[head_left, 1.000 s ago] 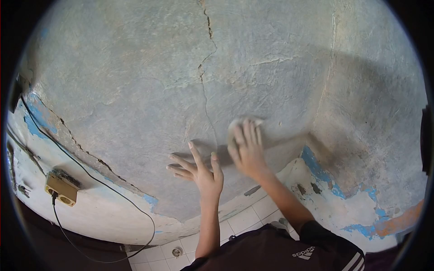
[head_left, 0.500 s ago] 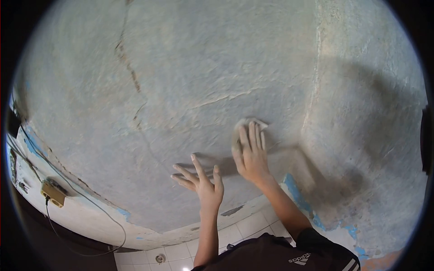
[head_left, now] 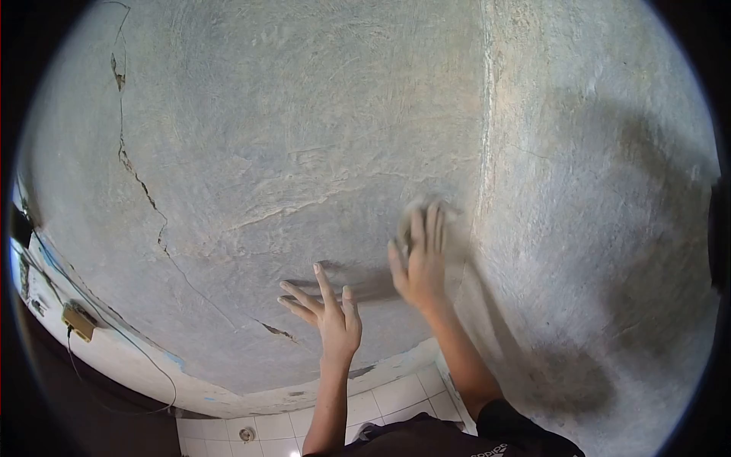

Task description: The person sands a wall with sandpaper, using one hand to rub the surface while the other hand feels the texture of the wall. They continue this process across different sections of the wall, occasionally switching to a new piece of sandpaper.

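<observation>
Against the grey plaster wall point(head_left: 304, 129), my right hand point(head_left: 423, 266) presses a pale, worn sheet that looks like sandpaper point(head_left: 417, 204). Its fingers lie extended over the sheet, dusty and a little blurred, and hide most of it. Lower and to the left, my left hand point(head_left: 332, 320) has its fingers spread, the fingertips at the wall and nothing held. A raised, wrinkled ridge point(head_left: 285, 212) in the plaster runs to the upper left of both hands.
A jagged crack point(head_left: 141, 183) runs down the wall's left part. The wall corner point(head_left: 485, 145) rises right of my right hand. At lower left are a yellowish socket box point(head_left: 79, 320) and a hanging cable point(head_left: 145, 358). White floor tiles point(head_left: 396, 394) show below.
The view has shifted, so the crack and wall corner sit further left. My right hand has moved closer to the corner with the sandpaper; my left hand keeps its spread pose.
</observation>
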A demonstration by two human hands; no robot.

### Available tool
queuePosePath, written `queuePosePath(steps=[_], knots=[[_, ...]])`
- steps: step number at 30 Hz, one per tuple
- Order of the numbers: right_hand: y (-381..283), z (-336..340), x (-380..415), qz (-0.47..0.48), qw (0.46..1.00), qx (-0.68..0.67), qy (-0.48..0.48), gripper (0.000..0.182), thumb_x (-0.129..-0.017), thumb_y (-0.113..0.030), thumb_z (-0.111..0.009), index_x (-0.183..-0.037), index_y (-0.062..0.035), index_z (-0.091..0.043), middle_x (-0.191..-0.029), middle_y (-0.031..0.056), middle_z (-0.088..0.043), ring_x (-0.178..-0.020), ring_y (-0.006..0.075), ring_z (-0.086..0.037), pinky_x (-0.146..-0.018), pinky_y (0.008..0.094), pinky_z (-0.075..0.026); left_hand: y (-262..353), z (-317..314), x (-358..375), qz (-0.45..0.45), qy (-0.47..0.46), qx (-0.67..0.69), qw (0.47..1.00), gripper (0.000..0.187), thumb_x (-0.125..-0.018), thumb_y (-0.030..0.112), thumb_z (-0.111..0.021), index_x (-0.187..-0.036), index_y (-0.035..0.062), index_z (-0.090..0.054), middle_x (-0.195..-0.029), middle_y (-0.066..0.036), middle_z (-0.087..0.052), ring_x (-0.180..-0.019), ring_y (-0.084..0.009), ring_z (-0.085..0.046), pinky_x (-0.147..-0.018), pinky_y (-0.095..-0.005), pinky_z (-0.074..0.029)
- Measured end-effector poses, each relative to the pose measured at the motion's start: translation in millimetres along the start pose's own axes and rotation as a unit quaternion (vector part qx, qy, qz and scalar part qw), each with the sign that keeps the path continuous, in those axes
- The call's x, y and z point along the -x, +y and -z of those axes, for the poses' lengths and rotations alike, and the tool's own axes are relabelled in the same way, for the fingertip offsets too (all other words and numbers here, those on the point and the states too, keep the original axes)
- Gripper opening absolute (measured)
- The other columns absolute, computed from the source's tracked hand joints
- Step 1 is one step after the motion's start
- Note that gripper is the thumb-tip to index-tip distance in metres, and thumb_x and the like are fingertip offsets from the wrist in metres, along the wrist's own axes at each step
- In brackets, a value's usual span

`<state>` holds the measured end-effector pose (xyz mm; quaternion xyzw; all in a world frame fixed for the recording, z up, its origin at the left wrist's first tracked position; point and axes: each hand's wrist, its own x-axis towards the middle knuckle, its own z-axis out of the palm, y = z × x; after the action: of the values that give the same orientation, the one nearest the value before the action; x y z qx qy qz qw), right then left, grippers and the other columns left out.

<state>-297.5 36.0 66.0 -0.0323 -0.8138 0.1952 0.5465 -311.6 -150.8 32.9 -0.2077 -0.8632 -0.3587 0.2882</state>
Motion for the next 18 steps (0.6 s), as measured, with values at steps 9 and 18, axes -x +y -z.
queuePosePath(steps=[9, 18], knots=[[-16.3, -2.4, -8.4, 0.032, 0.999, 0.008, 0.006, 0.072, -0.101, -0.034, -0.054, -0.155, 0.0043, -0.027, -0.157, 0.0377, -0.024, -0.147, 0.0538, -0.023, -0.118, 0.0635, -0.018, 5.1, 7.0, 0.4, 0.004, 0.005, 0.009, 1.0, 0.063, -0.108, 0.038, -0.043, -0.162, 0.0133, -0.022, -0.161, -0.034, 0.021, -0.145, -0.0565, 0.025, -0.114, -0.0688, 0.006], [-28.5, 16.4, -49.0, 0.046, 0.999, 0.027, -0.006, 0.069, -0.101, -0.038, -0.054, -0.155, 0.0, -0.034, -0.16, 0.0306, -0.027, -0.149, 0.0492, -0.023, -0.116, 0.0666, -0.017, -2.4, 11.1, 3.6, -0.002, -0.013, 0.042, 0.999, 0.056, -0.107, 0.032, -0.045, -0.158, 0.0125, -0.034, -0.16, -0.039, 0.016, -0.142, -0.0625, 0.024, -0.112, -0.0718, 0.005]])
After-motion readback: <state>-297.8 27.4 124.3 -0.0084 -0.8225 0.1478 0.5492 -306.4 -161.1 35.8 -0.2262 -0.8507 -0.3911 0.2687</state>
